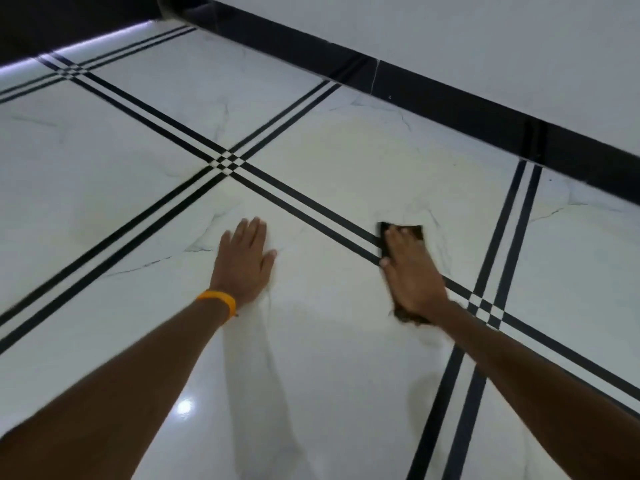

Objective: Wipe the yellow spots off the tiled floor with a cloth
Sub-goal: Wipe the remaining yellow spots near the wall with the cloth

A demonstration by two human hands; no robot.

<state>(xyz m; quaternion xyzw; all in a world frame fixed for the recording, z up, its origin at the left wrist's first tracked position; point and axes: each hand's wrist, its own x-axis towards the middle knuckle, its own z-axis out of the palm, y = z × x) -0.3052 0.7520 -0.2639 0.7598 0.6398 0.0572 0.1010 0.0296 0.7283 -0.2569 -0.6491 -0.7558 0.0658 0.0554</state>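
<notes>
My right hand (410,271) presses flat on a dark brown cloth (407,232) that lies on the white marbled tiled floor (329,188), right beside a double black stripe. The cloth shows beyond my fingertips and under my wrist. My left hand (246,261) rests flat on the tile with fingers spread and holds nothing; an orange band (218,299) circles its wrist. A faint yellowish haze (363,157) tints the tile beyond the cloth. No distinct yellow spots stand out.
Pairs of black inlay stripes cross the floor, meeting at a checkered crossing (228,162) and another (485,308) near my right wrist. A black skirting (450,109) runs along the white wall (485,39) at the upper right. A lit strip (86,45) glows at the far left.
</notes>
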